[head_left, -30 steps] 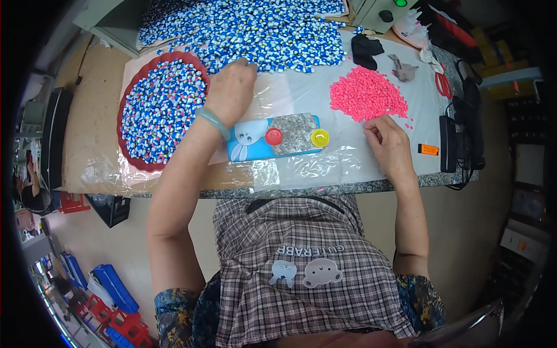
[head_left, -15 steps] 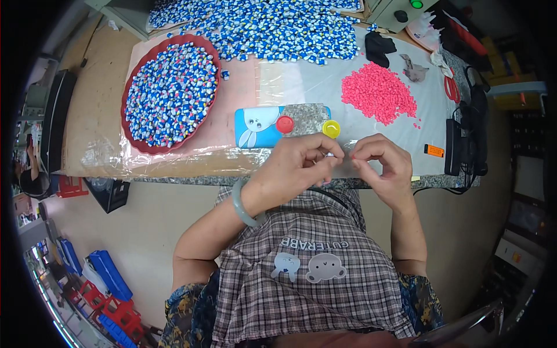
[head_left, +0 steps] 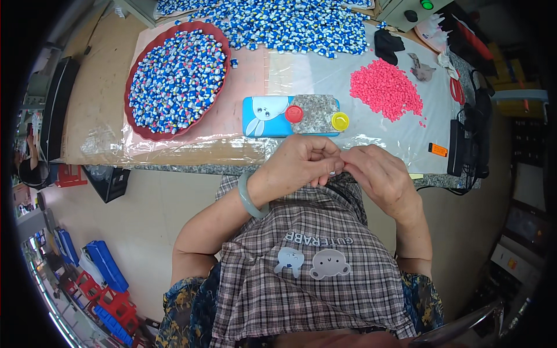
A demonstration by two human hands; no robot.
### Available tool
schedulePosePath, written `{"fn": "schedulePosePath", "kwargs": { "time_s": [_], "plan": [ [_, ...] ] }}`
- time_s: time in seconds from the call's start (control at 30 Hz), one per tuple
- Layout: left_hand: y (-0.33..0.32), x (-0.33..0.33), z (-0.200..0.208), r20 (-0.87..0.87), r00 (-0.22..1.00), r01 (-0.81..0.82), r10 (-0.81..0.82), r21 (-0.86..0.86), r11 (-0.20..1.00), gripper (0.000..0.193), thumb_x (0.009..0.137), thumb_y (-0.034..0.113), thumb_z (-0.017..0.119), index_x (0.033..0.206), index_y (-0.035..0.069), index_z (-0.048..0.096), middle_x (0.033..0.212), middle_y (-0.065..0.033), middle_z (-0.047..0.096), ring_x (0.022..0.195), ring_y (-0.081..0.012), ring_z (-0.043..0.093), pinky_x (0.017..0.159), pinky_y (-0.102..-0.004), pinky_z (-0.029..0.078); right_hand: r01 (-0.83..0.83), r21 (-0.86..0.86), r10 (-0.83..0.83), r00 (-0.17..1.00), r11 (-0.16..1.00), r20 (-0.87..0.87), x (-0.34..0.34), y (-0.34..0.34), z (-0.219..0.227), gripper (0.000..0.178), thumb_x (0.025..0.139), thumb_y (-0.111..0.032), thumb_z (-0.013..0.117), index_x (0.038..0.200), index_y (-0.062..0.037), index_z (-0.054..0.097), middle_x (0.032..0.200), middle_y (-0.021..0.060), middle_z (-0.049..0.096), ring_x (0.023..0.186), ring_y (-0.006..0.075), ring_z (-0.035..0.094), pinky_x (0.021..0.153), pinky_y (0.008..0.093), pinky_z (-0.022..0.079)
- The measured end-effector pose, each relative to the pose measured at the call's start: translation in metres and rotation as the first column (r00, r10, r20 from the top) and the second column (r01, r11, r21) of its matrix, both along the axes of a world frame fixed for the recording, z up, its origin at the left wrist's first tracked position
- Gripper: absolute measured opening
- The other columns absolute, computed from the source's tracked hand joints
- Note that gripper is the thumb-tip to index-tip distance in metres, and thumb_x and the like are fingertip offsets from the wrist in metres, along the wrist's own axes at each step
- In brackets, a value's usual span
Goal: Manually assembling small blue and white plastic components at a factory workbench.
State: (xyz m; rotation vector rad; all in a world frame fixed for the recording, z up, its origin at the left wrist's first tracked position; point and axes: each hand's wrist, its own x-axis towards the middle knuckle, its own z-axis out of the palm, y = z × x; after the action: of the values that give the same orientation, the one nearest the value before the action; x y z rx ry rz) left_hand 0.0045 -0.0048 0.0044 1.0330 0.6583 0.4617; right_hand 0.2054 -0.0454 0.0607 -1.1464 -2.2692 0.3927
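Observation:
My left hand (head_left: 299, 165) is closed at the near edge of the table. It pinches a tiny white piece (head_left: 332, 173), probably one of the small blue-and-white pieces. Against its fingertips, my right hand (head_left: 383, 177) is closed in a pinch too; the small pink piece it holds is mostly covered by the fingers. Just beyond both hands lies a blue box with a white rabbit (head_left: 261, 119). A speckled grey slab (head_left: 316, 113) rests on it, with a red round cap (head_left: 294, 114) and a yellow round cap (head_left: 340, 122).
A red scalloped tray (head_left: 129, 110) full of blue-and-white pieces stands at the left. More of these pieces form a large heap (head_left: 296, 26) at the back. A pink heap of small pieces (head_left: 386, 90), a black cloth (head_left: 389, 46) and an orange-labelled item (head_left: 438, 149) lie to the right.
My right hand has moved left, so its fingertips now meet those of my left hand. The table things sit slightly higher and further right in the view.

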Motion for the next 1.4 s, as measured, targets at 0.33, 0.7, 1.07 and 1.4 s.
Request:
{"fn": "schedulePosePath", "kwargs": {
  "time_s": [0.33,0.7,1.07,1.4],
  "plan": [
    [0.002,-0.001,-0.004,0.107,0.994,0.018,-0.004,-0.129,0.991,0.009,0.096,0.012,0.064,0.093,0.004,0.066,0.081,-0.0004,0.068,0.06,-0.0021,0.056,0.049,-0.0177,0.041,0.01,-0.234,-0.056,0.98,0.972,-0.19,0.007,0.0,-0.011,0.023,0.075,0.008,0.077,0.095,0.0002,0.069,0.089,0.0112,0.07,0.075,0.0204,0.071,0.065,0.0294,0.057],
    [0.002,-0.003,-0.006,0.132,0.991,0.018,0.004,-0.164,0.986,0.01,0.097,0.015,0.066,0.094,0.006,0.065,0.085,-0.0011,0.069,0.06,0.0003,0.054,0.048,-0.0147,0.038,0.026,-0.217,-0.075,0.972,0.976,-0.222,0.003,0.0,-0.019,0.02,0.074,0.01,0.075,0.092,0.0008,0.069,0.087,0.0117,0.071,0.074,0.0189,0.071,0.063,0.0276,0.057],
    [0.0,-0.009,-0.006,0.145,0.983,-0.089,0.112,-0.158,0.984,0.016,0.097,0.011,0.064,0.108,0.0,0.069,0.096,-0.007,0.072,0.068,-0.0048,0.061,0.057,-0.0176,0.047,0.216,-0.328,-0.322,0.892,0.92,-0.317,0.015,0.023,-0.037,0.009,0.082,0.01,0.069,0.09,0.0042,0.066,0.084,0.0077,0.069,0.071,0.0112,0.068,0.064,0.023,0.056],
    [-0.003,-0.014,-0.003,0.211,0.97,-0.094,0.12,-0.127,0.987,0.021,0.097,0.003,0.059,0.115,-0.002,0.068,0.105,-0.008,0.07,0.082,-0.0093,0.065,0.074,-0.0231,0.054,0.267,-0.164,-0.283,0.955,0.95,-0.089,0.011,0.035,-0.037,0.01,0.083,0.006,0.072,0.091,0.0032,0.066,0.085,0.0094,0.07,0.071,0.0165,0.071,0.062,0.0267,0.059]
  ]
}}
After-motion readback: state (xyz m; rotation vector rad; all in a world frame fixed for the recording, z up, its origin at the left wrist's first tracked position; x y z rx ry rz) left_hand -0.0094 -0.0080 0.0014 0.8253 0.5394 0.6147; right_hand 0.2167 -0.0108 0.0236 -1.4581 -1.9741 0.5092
